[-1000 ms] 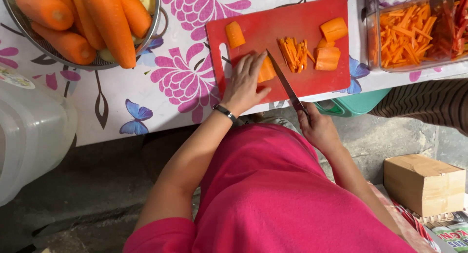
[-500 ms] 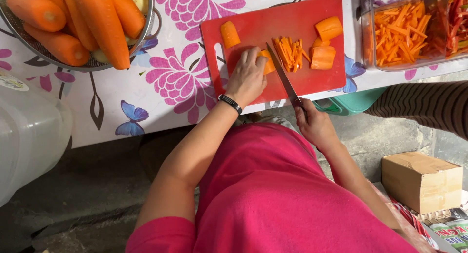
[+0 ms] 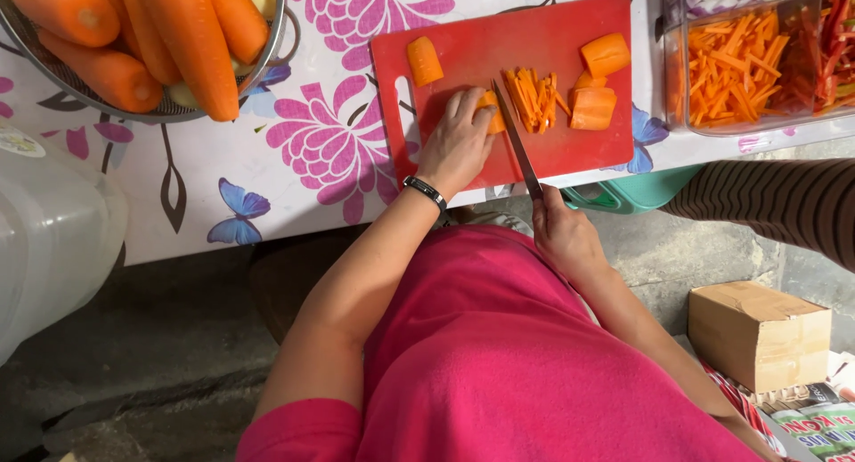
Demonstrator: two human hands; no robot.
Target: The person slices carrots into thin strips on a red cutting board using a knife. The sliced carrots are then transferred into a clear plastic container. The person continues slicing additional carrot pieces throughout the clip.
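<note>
On the red plastic cutting board (image 3: 499,35), the left hand (image 3: 456,141) curls over a short orange carrot piece (image 3: 489,110), pinning it mid-board. Just right of it, the right hand (image 3: 561,235) grips the dark-bladed kitchen knife (image 3: 517,146), fist closed on the handle below the board's near edge. Fingers hide most of the piece
</note>
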